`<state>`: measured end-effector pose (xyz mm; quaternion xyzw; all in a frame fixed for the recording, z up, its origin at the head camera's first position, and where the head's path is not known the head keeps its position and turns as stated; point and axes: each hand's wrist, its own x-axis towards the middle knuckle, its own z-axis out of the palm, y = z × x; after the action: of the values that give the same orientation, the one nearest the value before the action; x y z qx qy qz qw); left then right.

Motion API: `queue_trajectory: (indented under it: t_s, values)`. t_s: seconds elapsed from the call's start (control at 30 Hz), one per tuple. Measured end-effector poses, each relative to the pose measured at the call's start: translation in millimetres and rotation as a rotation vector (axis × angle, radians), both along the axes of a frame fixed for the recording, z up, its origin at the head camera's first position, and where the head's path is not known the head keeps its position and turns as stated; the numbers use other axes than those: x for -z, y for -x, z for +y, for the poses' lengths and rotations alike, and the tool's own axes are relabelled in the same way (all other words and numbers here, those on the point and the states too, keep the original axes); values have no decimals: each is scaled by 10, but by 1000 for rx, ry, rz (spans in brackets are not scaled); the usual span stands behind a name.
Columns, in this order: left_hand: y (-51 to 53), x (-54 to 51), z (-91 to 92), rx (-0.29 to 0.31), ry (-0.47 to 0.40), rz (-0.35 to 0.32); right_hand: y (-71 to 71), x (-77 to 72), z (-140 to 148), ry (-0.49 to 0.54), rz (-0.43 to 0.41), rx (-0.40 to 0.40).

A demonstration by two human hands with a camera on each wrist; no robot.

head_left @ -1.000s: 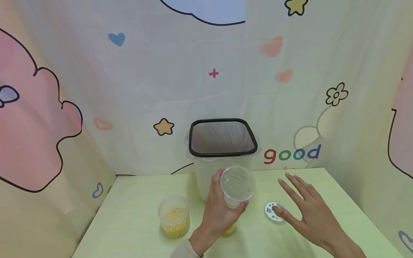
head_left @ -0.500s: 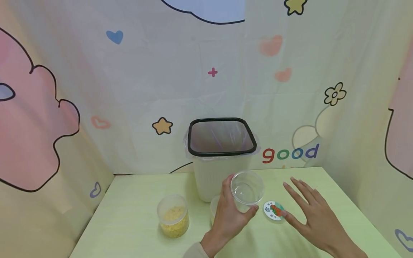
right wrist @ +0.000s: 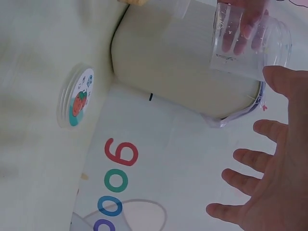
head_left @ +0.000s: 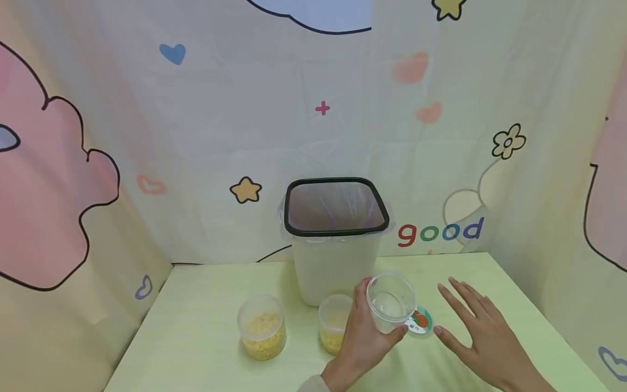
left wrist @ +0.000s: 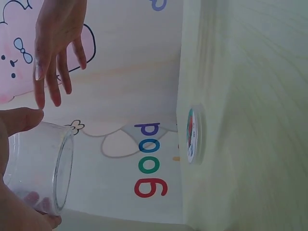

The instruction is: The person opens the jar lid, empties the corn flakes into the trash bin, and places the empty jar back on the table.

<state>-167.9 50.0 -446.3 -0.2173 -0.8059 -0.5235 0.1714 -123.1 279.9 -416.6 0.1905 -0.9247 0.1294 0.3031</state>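
Observation:
My left hand (head_left: 363,338) grips a clear plastic jar (head_left: 391,298) around its side, above the table, with the round opening tipped towards me. A few small crumbs cling to the jar's wall in the right wrist view; otherwise it looks bare inside. To its right my right hand (head_left: 482,329) hovers with fingers spread, holding nothing. In the right wrist view its thumb (right wrist: 281,79) appears close to the jar; whether they touch I cannot tell. Below, a round lid (right wrist: 79,98) with a red and green picture lies flat on the table, partly behind the jar in the head view.
Two clear tubs stand on the pale green table (head_left: 186,326): a left tub (head_left: 264,340) and a middle tub (head_left: 333,326), both part-filled with yellow crumbs. Behind them is a white bin (head_left: 333,269) with a black rim and plastic liner. A printed curtain (head_left: 220,109) closes the back.
My left hand has carried the jar right and slightly down, uncovering the middle tub and overlapping the lid. My right hand has shifted slightly right and down.

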Motion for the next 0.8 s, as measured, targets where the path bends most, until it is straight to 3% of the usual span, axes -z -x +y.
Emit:
queue_trajectory:
  t_s: [0.3,0.8]
  values:
    - [-14,158,138,15,55,-67,-53,131,95,6,-18,24]
    - [72,433,306,-6,137,-218,-87,238,157,10,-58,52]
